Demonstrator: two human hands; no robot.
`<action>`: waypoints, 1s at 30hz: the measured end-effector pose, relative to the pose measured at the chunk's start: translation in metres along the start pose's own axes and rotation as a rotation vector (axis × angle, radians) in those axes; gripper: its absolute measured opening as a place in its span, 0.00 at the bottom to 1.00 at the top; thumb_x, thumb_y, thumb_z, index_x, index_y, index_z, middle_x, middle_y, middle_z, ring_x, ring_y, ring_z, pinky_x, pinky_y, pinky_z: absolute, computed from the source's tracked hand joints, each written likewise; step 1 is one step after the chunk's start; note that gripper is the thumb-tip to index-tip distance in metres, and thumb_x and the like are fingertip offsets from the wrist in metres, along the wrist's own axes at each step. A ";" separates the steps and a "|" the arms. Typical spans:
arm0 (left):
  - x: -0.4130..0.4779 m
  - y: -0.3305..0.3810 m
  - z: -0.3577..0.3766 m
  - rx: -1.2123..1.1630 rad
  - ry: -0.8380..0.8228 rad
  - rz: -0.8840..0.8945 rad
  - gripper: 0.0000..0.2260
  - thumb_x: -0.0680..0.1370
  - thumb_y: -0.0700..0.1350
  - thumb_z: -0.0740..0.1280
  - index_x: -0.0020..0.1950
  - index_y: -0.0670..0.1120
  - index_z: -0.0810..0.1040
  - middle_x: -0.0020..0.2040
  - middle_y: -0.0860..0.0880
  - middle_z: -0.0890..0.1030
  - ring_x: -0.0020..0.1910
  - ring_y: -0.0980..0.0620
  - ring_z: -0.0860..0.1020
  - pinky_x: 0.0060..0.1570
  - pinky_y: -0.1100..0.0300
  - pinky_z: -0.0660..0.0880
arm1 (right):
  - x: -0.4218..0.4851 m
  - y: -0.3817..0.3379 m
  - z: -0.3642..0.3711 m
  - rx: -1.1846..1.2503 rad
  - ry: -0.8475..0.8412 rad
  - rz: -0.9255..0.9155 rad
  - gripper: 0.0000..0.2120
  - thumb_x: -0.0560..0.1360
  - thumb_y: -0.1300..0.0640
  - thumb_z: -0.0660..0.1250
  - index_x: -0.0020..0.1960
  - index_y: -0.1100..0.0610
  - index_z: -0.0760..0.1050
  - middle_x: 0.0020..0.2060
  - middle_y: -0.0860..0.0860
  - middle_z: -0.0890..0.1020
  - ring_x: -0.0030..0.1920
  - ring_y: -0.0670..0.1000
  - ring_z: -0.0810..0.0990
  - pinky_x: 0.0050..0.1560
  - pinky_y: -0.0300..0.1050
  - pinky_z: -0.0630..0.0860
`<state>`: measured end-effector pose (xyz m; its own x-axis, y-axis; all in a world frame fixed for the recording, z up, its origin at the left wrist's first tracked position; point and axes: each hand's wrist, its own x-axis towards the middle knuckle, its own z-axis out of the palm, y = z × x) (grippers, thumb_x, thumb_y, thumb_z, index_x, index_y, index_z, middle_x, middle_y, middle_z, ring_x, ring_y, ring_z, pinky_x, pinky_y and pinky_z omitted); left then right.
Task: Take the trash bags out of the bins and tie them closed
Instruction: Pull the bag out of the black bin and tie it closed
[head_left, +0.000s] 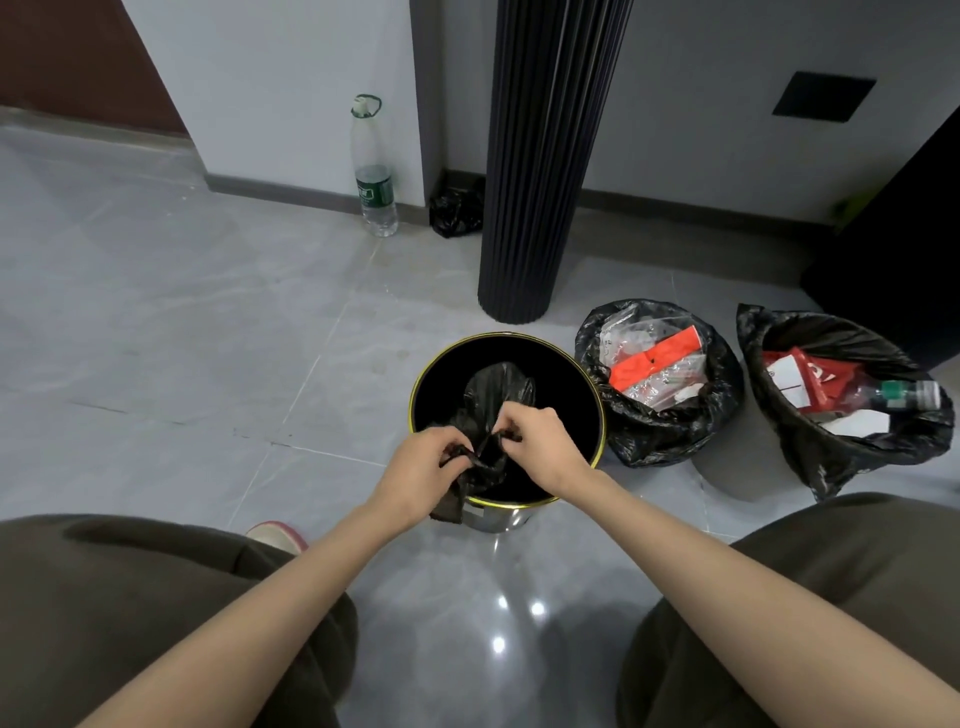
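In the head view, the task looks less than half done. At frame centre the black bag (498, 395) sits low inside the round bin (519, 340) with the gold rim. Its neck is gathered but no finished knot shows, so I judge it is being tied and has yet to be lifted out.

Right of the bin, the middle bag (660, 431) and the far-right bag (831, 457) gape open, full of wrappers and untied. Whether either sits in a bin I cannot tell. A small black bundle (456, 213) lies by the wall at upper centre and may be one finished bag.

Both forearms reach up from the lower corners and meet over the bin's near edge. The left hand (415, 473) and right hand (545, 441) each pinch a twisted strand of the bag's neck, fingers curled and knuckles nearly touching.
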<state>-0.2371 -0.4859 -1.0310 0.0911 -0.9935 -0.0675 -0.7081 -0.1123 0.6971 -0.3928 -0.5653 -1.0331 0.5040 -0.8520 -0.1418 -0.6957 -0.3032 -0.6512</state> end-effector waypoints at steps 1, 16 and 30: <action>0.003 0.000 0.001 -0.063 0.052 -0.094 0.03 0.74 0.41 0.69 0.47 0.45 0.80 0.36 0.55 0.77 0.35 0.60 0.74 0.40 0.69 0.70 | -0.001 -0.002 0.000 0.093 0.052 0.067 0.08 0.72 0.65 0.66 0.40 0.54 0.72 0.38 0.51 0.80 0.42 0.50 0.80 0.42 0.37 0.74; 0.016 0.026 0.003 -1.194 0.009 -0.912 0.05 0.75 0.34 0.67 0.40 0.41 0.77 0.27 0.50 0.81 0.39 0.53 0.78 0.47 0.57 0.78 | -0.010 -0.001 -0.004 0.488 -0.211 0.293 0.22 0.66 0.61 0.77 0.59 0.54 0.80 0.30 0.45 0.83 0.35 0.39 0.80 0.46 0.36 0.76; 0.020 0.024 0.003 -0.769 0.136 -0.707 0.07 0.75 0.46 0.68 0.51 0.45 0.81 0.42 0.51 0.77 0.42 0.55 0.75 0.41 0.59 0.79 | -0.015 -0.005 0.005 0.297 0.002 0.326 0.07 0.74 0.61 0.67 0.42 0.64 0.81 0.40 0.58 0.83 0.43 0.55 0.81 0.48 0.44 0.75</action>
<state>-0.2540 -0.5084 -1.0179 0.4219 -0.6900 -0.5881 0.1676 -0.5782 0.7985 -0.3945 -0.5492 -1.0311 0.2817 -0.8836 -0.3740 -0.6408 0.1169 -0.7588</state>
